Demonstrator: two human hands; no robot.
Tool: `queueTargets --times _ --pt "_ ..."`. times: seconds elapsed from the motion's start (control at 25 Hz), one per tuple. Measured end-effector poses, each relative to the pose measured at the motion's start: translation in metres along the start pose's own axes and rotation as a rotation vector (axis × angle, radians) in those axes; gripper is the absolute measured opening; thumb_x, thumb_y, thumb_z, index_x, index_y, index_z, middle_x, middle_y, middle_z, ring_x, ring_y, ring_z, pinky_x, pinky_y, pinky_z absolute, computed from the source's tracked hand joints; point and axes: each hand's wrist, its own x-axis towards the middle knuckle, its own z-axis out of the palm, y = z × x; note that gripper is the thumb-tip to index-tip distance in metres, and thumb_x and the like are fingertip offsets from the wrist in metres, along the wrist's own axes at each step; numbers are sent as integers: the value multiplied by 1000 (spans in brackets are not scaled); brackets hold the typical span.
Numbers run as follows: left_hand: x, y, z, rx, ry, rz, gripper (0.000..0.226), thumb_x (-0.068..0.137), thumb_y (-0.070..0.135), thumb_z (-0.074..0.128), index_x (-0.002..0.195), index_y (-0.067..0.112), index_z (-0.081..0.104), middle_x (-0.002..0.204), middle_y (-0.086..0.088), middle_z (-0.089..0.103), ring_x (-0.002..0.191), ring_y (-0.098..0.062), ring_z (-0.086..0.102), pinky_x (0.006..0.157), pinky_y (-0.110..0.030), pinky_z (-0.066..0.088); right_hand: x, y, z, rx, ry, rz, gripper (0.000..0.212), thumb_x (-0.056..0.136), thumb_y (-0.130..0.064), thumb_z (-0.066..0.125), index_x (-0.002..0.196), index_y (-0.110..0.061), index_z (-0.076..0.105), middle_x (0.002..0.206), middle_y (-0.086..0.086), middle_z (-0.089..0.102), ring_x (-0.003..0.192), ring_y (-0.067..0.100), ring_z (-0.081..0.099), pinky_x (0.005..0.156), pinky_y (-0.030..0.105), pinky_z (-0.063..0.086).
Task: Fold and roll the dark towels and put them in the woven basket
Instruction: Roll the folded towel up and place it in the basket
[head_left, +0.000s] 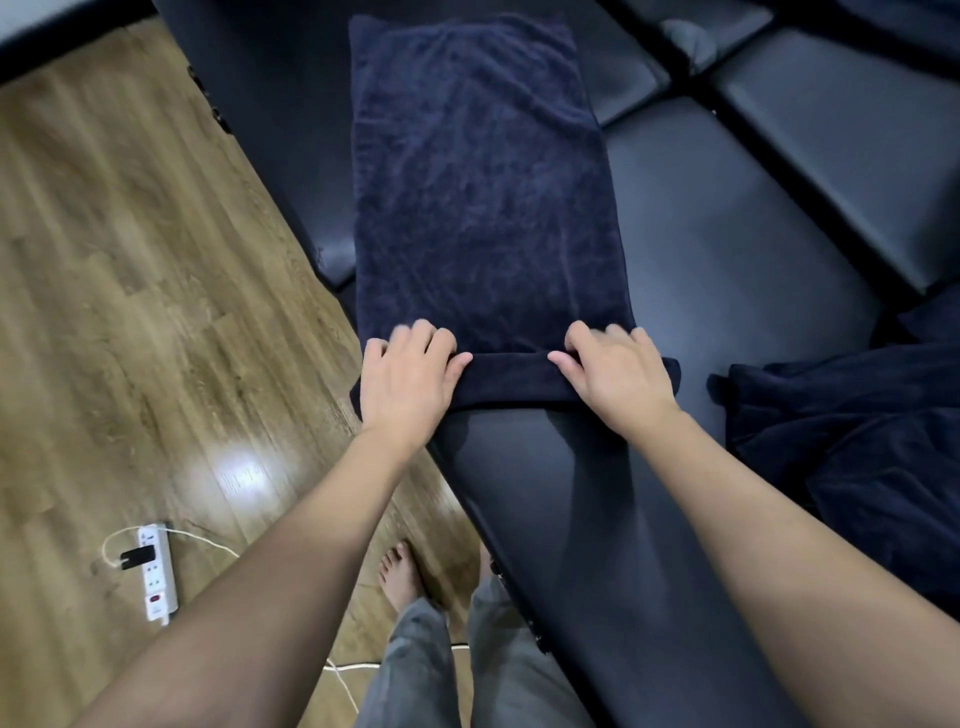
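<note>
The folded navy towel (483, 176) lay lengthwise on the black padded bench (727, 270), its long axis running straight away from the person. Its near end was turned into a short roll (511, 378) lying crosswise. The left hand (408, 374) and right hand (615, 371), equally near, each had a grip curled over one end of that roll, so rolling looked set to go forward. One towel was spread; one heap of dark towels (852, 441) lay right. No basket showed.

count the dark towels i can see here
2: one folded towel lies flat on the bench under both hands, its near end rolled; one crumpled towel lies at the right edge. More may lie outside the view.
</note>
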Motion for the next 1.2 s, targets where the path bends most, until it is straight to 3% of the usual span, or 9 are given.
queueTargets --times 0.12,0.28,0.36,0.52,0.64,0.8,0.96,1.08,1.2 --pt "-6 7 10 53 222 33 34 104 43 46 88 18 64 89 0 59 81 -27 54 73 -43 41 1 -10 4 -105 162 27 28 99 -35 60 87 -10 58 91 9 56 81 33 51 72 45 40" --pt "-40 10 31 40 229 105 53 92 61 60 114 13 70 120 -3 67 107 -30 63 95 -52 43 -9 -10 20 -97 358 -21 37 104 -33 54 77 -10 62 79 7 58 70 31 52 64 43 43" --pt "-41 4 34 80 242 120 54 92 61 60 120 15 70 124 -3 67 110 -30 63 100 -55 43 -17 -11 26 -94 429 -37 40 106 -34 48 81 -10 66 83 6 62 71 32 53 67 44 44" --pt "-8 -2 26 78 225 132 49 99 60 46 97 19 72 100 -1 67 94 -29 61 90 -47 44 -27 -23 39 -98 384 14 41 105 -38 42 105 -7 69 99 8 66 88 35 59 88 48 45" --pt "14 -1 20 70 140 132 58 103 56 32 82 17 69 81 -2 62 82 -28 57 75 -44 40 -18 -21 34 -115 390 20 45 107 -38 36 89 -9 66 86 8 60 78 34 54 81 46 43" --pt "25 -1 10 21 110 82 56 105 45 31 67 14 60 65 -5 60 66 -32 56 64 -42 38 -2 -15 20 -86 397 -42 44 105 -33 44 70 -10 57 69 7 53 64 31 50 64 41 44" --pt "19 3 6 -27 131 37 47 105 44 32 73 15 52 65 -4 58 59 -32 53 60 -41 37 21 -12 3 3 76 10 50 105 -37 40 62 -13 45 63 9 56 60 35 55 58 40 36" --pt "8 8 9 31 139 46 45 102 53 39 92 15 60 92 -4 63 80 -30 57 73 -44 40 47 -7 -4 95 -176 141 57 107 -46 28 59 -18 41 65 2 52 68 34 56 60 37 34" --pt "-4 11 16 116 90 65 61 98 68 39 112 15 65 106 -3 63 92 -29 57 87 -47 43 54 -5 -7 139 -270 187 55 106 -49 26 63 -20 45 66 -1 52 74 34 59 63 37 36"
